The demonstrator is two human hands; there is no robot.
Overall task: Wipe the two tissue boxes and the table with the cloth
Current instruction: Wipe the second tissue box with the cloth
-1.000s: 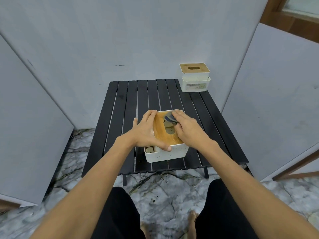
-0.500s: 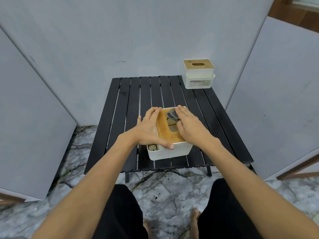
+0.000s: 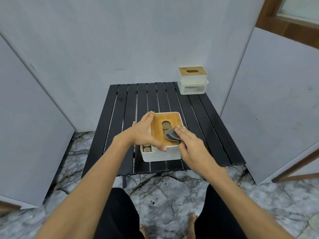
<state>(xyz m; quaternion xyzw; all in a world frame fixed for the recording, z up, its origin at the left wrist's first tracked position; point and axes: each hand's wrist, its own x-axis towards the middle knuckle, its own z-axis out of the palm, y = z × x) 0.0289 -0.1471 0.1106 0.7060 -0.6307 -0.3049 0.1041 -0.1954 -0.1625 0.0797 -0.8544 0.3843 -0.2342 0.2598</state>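
A person sits at a black slatted table (image 3: 155, 100) with both arms stretched over it. Near the table's front edge, toward 6 o'clock, stands a white tissue box (image 3: 161, 153) with a wooden lid (image 3: 159, 125) that has an oval slot in its middle. At the box's near-left corner a small open compartment shows beside the lid.

The left hand (image 3: 144, 133) lies along the box's left side, at 9 o'clock from the lid. Its fingers are straight and reach up the left rim, while the thumb stretches across the near edge of the lid and rests on the box's front rim. The hand steadies the box with flat fingers.

The right hand (image 3: 188, 144) is at the lid's near-right corner, about 4 o'clock from the slot. Its fingers are held fairly straight and press a dark grey cloth (image 3: 171, 136) flat onto the wood. The cloth peeks out from under the fingertips, touching the lid just beside the slot's lower end. Whether the thumb pinches the cloth cannot be told.

A second tissue box (image 3: 193, 80), white with a wooden lid, stands at the table's far-right corner, around 1 o'clock, well apart from the hands. It sits in or on a slightly wider white base.
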